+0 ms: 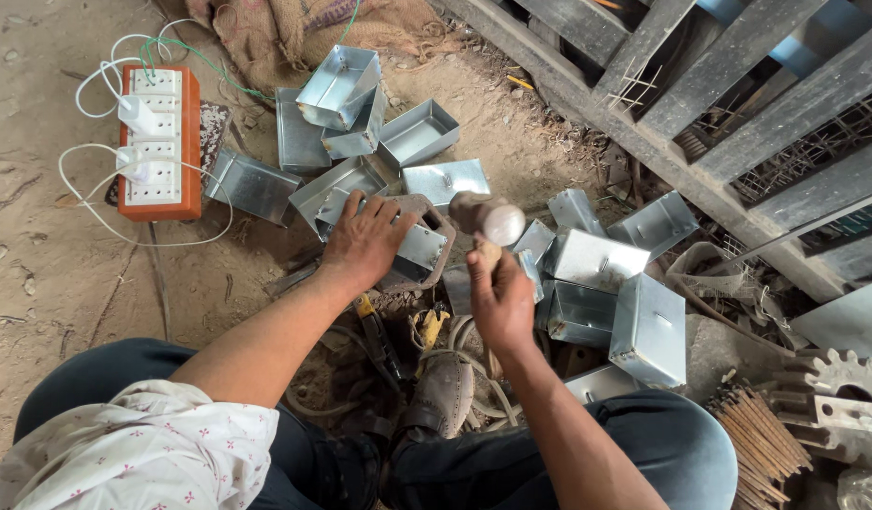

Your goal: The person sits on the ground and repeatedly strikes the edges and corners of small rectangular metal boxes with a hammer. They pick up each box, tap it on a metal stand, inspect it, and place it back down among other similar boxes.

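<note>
A small workshop, probably outdoors: dirt floor [39, 274], shiny tin boxes [596, 260] piled near the orange plug board [159, 142], a gear [846, 373] far right of it.

One head-worn camera looks steeply down, close over the dirt floor [39, 312].
</note>
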